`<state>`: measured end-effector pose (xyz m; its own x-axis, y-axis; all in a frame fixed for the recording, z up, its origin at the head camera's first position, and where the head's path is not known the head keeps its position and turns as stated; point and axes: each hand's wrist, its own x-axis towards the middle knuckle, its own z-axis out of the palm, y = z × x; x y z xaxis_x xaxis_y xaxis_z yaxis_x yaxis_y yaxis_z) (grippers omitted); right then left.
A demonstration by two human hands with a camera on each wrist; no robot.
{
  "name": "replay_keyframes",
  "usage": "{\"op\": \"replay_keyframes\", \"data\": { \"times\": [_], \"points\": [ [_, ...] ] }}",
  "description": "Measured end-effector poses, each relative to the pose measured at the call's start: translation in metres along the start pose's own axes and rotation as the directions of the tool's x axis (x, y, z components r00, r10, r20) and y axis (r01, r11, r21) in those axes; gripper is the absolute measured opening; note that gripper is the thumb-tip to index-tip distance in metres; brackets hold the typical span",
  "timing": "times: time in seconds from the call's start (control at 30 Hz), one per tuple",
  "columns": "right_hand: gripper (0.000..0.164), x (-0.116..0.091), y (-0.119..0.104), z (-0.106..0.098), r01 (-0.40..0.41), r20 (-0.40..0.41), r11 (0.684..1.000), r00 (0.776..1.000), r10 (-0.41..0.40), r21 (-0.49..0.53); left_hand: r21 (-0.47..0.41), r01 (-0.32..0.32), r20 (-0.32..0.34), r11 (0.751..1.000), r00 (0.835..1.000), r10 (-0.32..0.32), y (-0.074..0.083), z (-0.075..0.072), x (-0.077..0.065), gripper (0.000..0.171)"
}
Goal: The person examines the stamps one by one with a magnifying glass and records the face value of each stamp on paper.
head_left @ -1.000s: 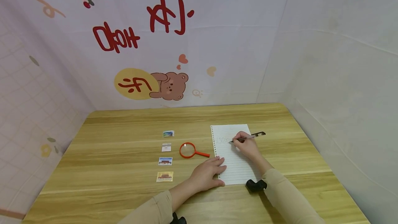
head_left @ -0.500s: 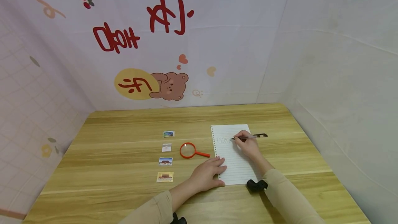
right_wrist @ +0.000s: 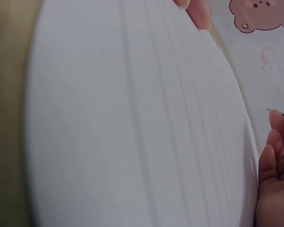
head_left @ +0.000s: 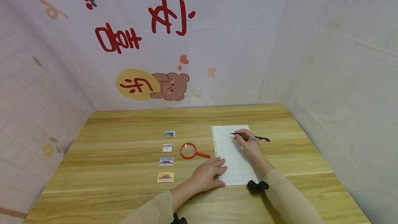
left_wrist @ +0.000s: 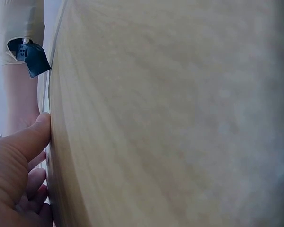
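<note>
In the head view a sheet of lined paper (head_left: 230, 168) with a punched left edge lies on the wooden table. Faint handwriting that looks like "1.50" and a character stands near its top left. My right hand (head_left: 249, 145) pinches a black pen (head_left: 261, 138) over the upper part of the sheet, its tip pointing left, just above and right of the writing. My left hand (head_left: 206, 175) rests with spread fingers on the sheet's lower left edge. In the right wrist view the right hand (right_wrist: 277, 175) shows at the right edge, beside the large lined sheet.
Left of the sheet lies a red magnifying glass (head_left: 188, 151). Farther left, several small picture stamps stand in a column, from a blue-green stamp (head_left: 169, 134) down to a yellow stamp (head_left: 165, 177). A printed cloth wall (head_left: 236, 44) encloses the table's back and sides.
The pen tip has risen off the written line and moved slightly up, and the pen's back end has dropped to the right. The left hand stays put on the sheet.
</note>
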<state>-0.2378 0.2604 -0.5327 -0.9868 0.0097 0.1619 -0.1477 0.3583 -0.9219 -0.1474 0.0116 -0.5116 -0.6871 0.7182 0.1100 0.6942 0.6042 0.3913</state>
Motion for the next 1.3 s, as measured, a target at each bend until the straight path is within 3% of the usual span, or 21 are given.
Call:
{"op": "replay_keyframes", "data": {
  "times": [0.2,0.33,0.4,0.6,0.8,1.07,1.17,1.3],
  "points": [
    [0.024,-0.001,-0.011,-0.006,0.006,0.038,0.995,0.999,-0.010,0.101,0.001,0.001,0.005,1.000,1.000,-0.001,0.000,0.001,0.001,0.060],
    [0.026,-0.005,-0.030,-0.010,0.004,0.042,0.998,0.999,-0.007,0.064,0.014,-0.005,0.002,1.000,1.000,0.005,0.000,0.002,0.001,0.060],
    [0.029,-0.005,-0.026,-0.011,0.019,0.043,0.997,0.999,-0.022,0.072,0.017,-0.003,0.003,1.000,1.000,0.003,-0.001,0.002,0.001,0.060],
    [0.035,0.000,-0.001,-0.015,0.112,0.113,0.950,0.982,-0.151,0.292,0.014,0.005,0.023,1.000,1.000,-0.006,-0.001,0.002,0.002,0.059],
    [0.038,-0.002,-0.004,-0.020,0.171,0.198,0.967,0.958,-0.208,0.188,0.020,0.005,0.012,1.000,1.000,-0.005,0.001,0.002,0.001,0.059],
    [0.041,0.000,0.003,-0.025,0.066,0.266,0.968,0.955,-0.132,0.243,0.016,0.008,0.013,1.000,1.000,-0.008,0.002,0.000,0.000,0.059],
    [0.041,-0.001,0.000,-0.027,0.061,0.280,0.954,0.949,-0.147,0.295,0.013,0.010,0.017,1.000,1.000,-0.011,0.002,0.000,0.000,0.059],
    [0.045,-0.002,-0.008,-0.029,-0.009,0.285,0.926,0.953,-0.107,0.379,0.013,0.007,0.017,1.000,1.000,-0.007,0.001,0.001,0.000,0.059]
  ]
}}
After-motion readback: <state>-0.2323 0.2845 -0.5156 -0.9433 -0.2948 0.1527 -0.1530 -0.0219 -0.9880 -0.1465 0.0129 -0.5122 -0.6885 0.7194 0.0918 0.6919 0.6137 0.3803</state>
